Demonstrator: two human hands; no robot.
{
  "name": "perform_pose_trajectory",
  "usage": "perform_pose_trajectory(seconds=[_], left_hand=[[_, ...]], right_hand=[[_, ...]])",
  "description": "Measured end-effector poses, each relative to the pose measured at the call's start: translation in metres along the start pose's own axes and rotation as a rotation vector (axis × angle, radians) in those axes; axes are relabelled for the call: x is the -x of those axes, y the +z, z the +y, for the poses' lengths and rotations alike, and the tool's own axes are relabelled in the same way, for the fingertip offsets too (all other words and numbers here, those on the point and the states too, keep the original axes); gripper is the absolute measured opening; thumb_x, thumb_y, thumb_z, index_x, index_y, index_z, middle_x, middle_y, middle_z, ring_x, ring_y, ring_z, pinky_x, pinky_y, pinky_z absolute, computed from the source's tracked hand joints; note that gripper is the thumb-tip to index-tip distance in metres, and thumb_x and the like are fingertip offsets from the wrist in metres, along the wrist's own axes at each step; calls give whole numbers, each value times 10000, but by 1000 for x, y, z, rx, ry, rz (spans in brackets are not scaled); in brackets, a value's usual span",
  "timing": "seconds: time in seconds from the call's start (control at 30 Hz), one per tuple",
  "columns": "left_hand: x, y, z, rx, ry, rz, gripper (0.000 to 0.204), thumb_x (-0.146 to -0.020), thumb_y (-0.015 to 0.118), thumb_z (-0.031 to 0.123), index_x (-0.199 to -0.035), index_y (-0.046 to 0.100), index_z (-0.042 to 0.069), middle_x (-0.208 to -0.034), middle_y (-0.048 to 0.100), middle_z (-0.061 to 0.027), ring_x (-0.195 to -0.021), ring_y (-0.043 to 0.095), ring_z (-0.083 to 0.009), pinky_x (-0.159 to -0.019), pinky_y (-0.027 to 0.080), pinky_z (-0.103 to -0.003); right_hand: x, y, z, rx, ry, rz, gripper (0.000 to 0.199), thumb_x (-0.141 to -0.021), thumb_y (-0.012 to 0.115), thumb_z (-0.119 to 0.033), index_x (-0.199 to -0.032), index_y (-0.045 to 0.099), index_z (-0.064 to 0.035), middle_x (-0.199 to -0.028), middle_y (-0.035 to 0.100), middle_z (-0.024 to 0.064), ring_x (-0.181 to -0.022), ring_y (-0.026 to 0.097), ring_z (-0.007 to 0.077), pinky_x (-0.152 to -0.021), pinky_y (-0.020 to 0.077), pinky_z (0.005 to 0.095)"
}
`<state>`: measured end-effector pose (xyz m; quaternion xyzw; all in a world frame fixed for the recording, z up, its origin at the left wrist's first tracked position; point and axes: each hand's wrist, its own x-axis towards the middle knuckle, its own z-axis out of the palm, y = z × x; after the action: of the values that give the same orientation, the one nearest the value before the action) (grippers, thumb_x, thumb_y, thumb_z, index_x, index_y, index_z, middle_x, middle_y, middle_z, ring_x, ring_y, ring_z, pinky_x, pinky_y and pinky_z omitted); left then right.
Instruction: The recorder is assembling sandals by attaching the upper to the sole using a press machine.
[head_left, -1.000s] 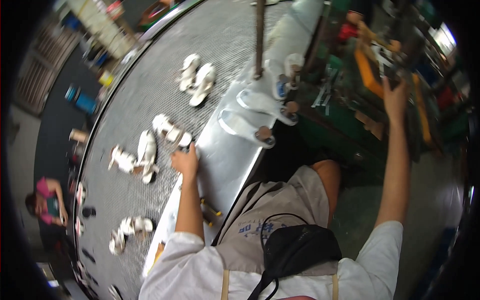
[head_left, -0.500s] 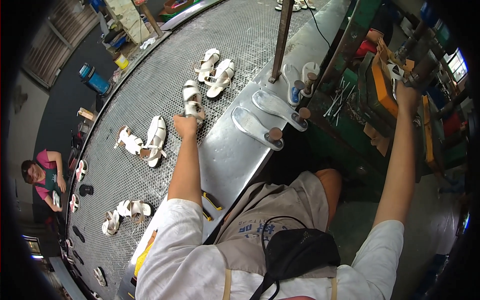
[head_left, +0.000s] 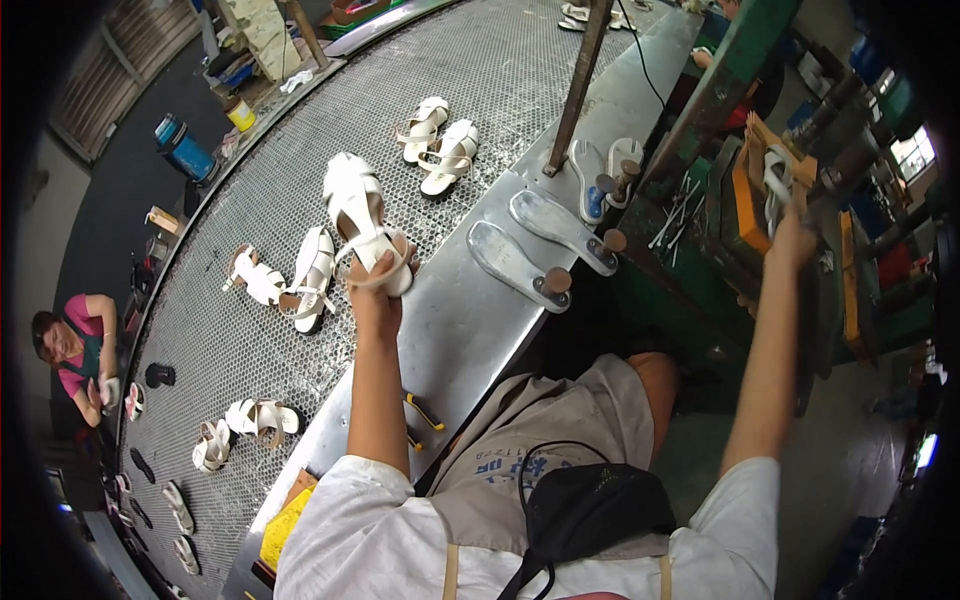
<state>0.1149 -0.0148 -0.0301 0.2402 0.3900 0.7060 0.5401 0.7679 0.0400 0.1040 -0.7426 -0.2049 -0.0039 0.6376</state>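
My left hand [head_left: 376, 298] is closed round the heel of a white sandal [head_left: 358, 205], raised above the metal mesh surface with its toe pointing away. At the right, my right hand [head_left: 792, 243] is beside the machine, just below another white sandal [head_left: 777, 180] that sits at the orange-edged block [head_left: 752, 190]. Motion blurs its fingers, so whether it grips that sandal is unclear. Several metal foot-shaped plates with round knobs, one a silver plate [head_left: 512, 262], lie on the sheet-metal ledge between my hands.
More white sandals [head_left: 313, 275] stand in pairs on the mesh surface [head_left: 480, 60]. A rusty upright bar [head_left: 578, 95] rises from the ledge [head_left: 450, 330], where yellow-black handled pliers [head_left: 425, 410] lie. Thin metal rods [head_left: 677, 205] are near the green machine frame. Another person [head_left: 75, 350] works at far left.
My left hand has lifted the white sandal off the mesh and brought it closer. My right hand has come down and slightly left, nearer to me. The view has shifted a little.
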Motion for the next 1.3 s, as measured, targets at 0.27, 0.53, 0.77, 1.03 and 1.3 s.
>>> perform_pose_trajectory(seconds=[0.27, 0.53, 0.77, 1.03, 1.3], left_hand=[[98, 95, -56, 48, -468, -117, 480, -1037, 691, 130, -1480, 507, 115, -1220, 672, -108, -1037, 719, -262, -889, 629, -447], [-32, -43, -11, -2, -98, 301, 362, -1103, 493, 58, -1459, 546, 89, -1303, 688, -149, -1112, 717, -342, -796, 673, -520], [56, -50, 13, 161, -51, 171, 508, -1009, 598, 0, -1493, 491, 112, -1344, 694, -143, -1199, 711, -300, -853, 665, -499], [-1, -1, -24, 210, -99, 98, 450, -1009, 600, -9, -1436, 534, 114, -1331, 680, -132, -1144, 724, -307, -840, 685, -515], [-2, 43, -21, 102, -68, 86, 469, -987, 607, -18, -1425, 526, 127, -1264, 701, -108, -1093, 747, -284, -799, 687, -476]], right_hand=[[399, -17, 10, -175, -301, -825, 200, -935, 777, -71, -982, 583, -69, -1006, 595, 81, -954, 591, 212, -875, 504, 358], [445, -11, 92, -186, -557, -1368, 268, -920, 798, -75, -1097, 597, -74, -1145, 605, 97, -1236, 631, 280, -1083, 481, 408], [369, 5, 139, -30, -237, -1032, 608, -855, 787, -23, -1415, 553, 8, -1308, 625, 169, -1209, 636, 343, -1038, 527, 424], [345, 56, 77, -31, -504, -1609, 401, -922, 699, -63, -1315, 679, 11, -1554, 583, 199, -1491, 519, 332, -1255, 387, 412], [411, 71, 79, -39, -158, -1375, 521, -953, 823, -388, -1280, 741, 10, -1391, 718, 223, -1251, 706, 335, -1058, 547, 402]])
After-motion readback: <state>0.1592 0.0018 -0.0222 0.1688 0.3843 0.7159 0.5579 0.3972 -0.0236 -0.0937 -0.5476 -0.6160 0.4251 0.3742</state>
